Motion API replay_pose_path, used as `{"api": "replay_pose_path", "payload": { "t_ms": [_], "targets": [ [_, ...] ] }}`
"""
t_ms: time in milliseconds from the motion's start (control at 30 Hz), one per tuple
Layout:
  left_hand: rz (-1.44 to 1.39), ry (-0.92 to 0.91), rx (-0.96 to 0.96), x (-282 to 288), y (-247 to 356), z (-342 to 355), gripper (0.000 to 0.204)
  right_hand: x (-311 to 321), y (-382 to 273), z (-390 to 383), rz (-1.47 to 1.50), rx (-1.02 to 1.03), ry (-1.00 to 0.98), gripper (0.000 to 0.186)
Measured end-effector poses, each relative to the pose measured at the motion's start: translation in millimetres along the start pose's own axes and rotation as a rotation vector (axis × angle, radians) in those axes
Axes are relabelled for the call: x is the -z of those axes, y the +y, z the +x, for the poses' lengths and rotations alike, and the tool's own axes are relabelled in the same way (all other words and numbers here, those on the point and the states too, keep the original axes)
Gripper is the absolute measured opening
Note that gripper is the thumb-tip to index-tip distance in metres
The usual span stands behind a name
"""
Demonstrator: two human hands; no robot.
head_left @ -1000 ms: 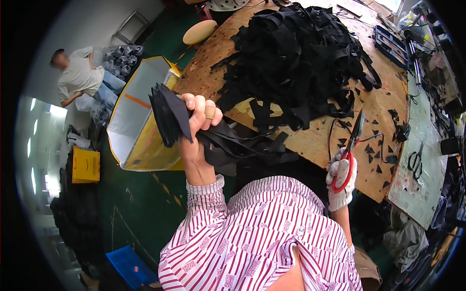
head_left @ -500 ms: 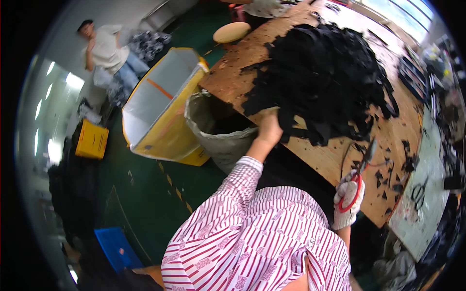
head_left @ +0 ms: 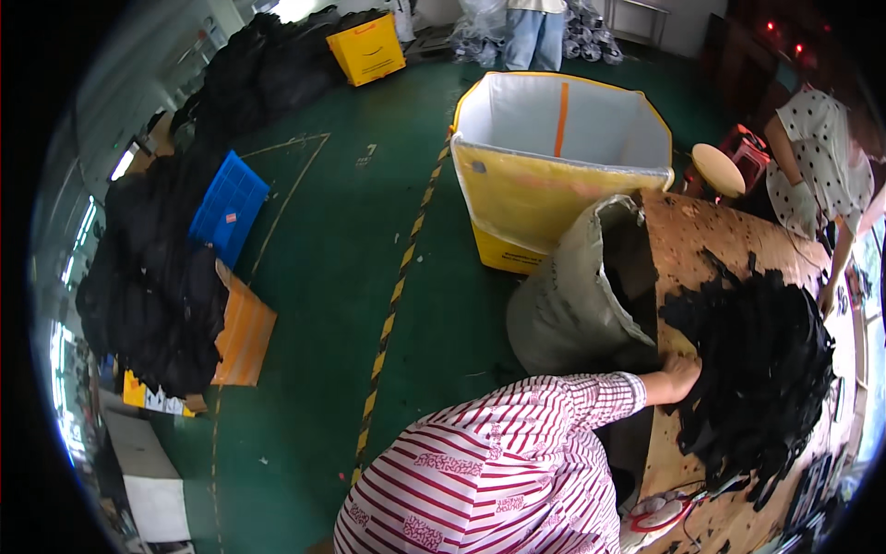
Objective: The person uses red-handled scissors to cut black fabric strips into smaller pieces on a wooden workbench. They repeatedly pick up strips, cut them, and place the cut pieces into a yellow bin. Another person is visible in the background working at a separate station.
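Observation:
My left hand (head_left: 681, 377) is bare and rests at the near edge of a heap of black fabric strips (head_left: 761, 369) on the wooden table (head_left: 672, 462). Its fingers look curled in against the heap; what they hold, if anything, is hidden. Low in the view, my right hand (head_left: 643, 523), in a white knitted glove, grips red-handled scissors (head_left: 674, 515) at the table's near edge. The blades point toward the heap. Part of the right hand is covered by my striped sleeve and body.
A grey-green sack (head_left: 563, 305) stands open against the table. Behind it is a big yellow bin (head_left: 554, 185) with a white lining. A co-worker in a dotted top (head_left: 821, 162) reaches to the heap's far side. A blue crate (head_left: 229, 210) and black piles (head_left: 152, 277) lie left.
My view has swung far to the left, so the table and heap now sit at the right. My left hand stays at the heap's edge, and my right hand still holds the scissors.

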State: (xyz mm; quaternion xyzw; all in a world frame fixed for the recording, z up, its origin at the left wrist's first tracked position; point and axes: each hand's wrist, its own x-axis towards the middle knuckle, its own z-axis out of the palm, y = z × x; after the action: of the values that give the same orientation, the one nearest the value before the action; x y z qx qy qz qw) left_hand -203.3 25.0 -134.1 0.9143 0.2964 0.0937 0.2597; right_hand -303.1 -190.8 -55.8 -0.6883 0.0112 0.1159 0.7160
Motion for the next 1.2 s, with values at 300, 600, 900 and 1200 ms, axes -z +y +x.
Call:
{"api": "replay_pose_path", "payload": {
  "t_ms": [300,600,900,1200],
  "targets": [
    [-0.122,0.123,-0.044,6,1,-9,0.04,23,3,-11,0.044,-0.036,0.019,0.023],
    [-1.147,0.32,-0.219,27,-55,2,0.046,36,-12,-16,0.039,-0.138,0.039,0.01],
    [-1.64,-0.305,-0.315,125,27,-51,0.028,23,-50,8,0.152,0.122,0.008,0.047],
    [-1.344,-0.616,-0.371,113,53,-102,0.042,8,-34,21,-0.013,0.275,-0.121,0.049]
  ]
}}
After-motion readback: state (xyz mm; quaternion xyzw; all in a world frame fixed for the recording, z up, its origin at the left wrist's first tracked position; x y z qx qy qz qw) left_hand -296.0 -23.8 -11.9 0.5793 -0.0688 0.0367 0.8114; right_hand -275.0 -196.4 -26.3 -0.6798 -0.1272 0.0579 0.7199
